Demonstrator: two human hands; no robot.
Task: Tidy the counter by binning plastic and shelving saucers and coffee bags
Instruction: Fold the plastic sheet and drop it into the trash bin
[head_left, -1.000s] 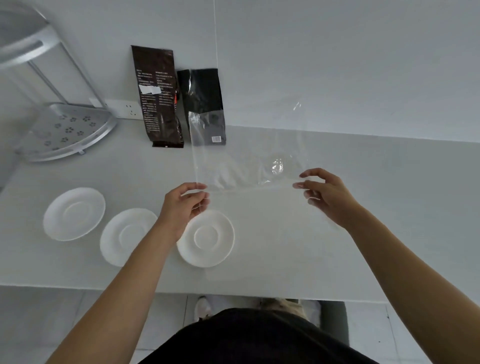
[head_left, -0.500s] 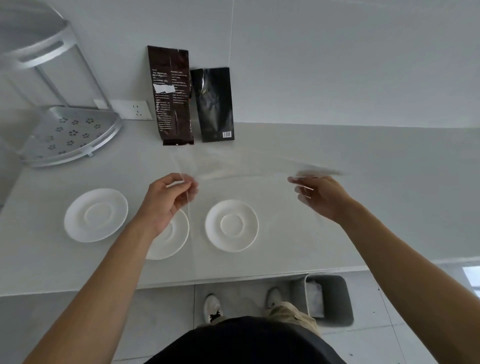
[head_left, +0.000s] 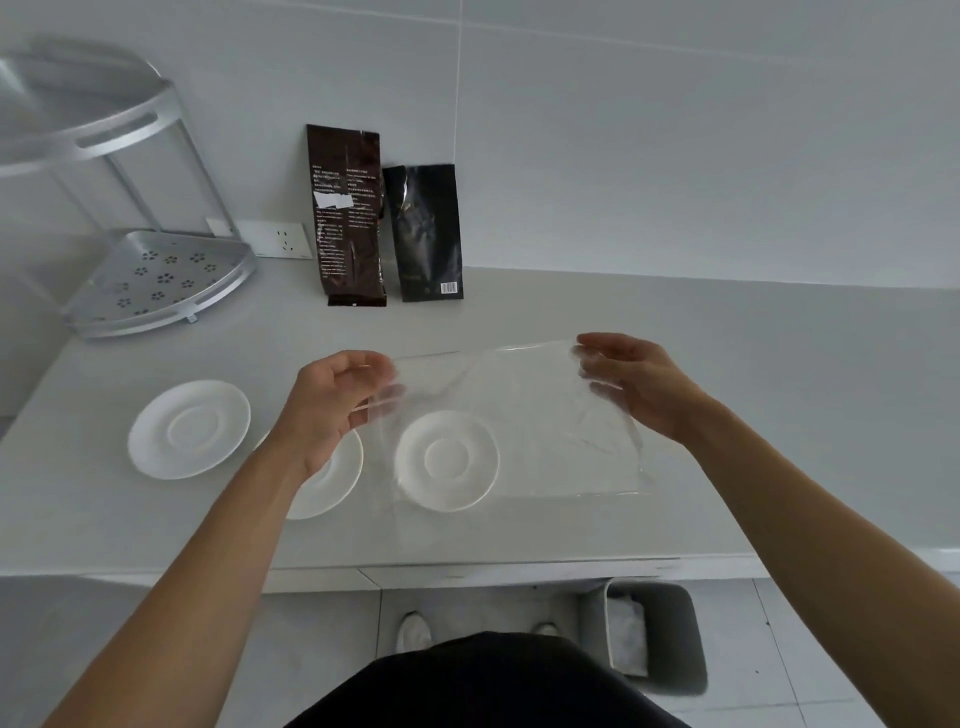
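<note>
A clear plastic sheet (head_left: 524, 415) hangs above the counter, pinched at its top left corner by my left hand (head_left: 332, 400) and at its top right corner by my right hand (head_left: 631, 384). Three white saucers lie on the counter: one at the left (head_left: 188, 428), a middle one (head_left: 332, 483) partly under my left wrist, and a right one (head_left: 447, 460) seen through the plastic. A brown coffee bag (head_left: 347, 215) and a black coffee bag (head_left: 427, 231) lean upright against the wall.
A two-tier metal corner shelf (head_left: 156, 280) stands at the counter's back left, beside a wall socket (head_left: 283, 240). A grey bin (head_left: 654, 636) with a white liner sits on the floor below the counter's front edge (head_left: 467, 569), right of my feet.
The plastic sheet, held up toward the wall a second ago, has flipped down and now hangs toward me over the right saucer. Both hands kept their grip; the view tilted down, showing the bin.
</note>
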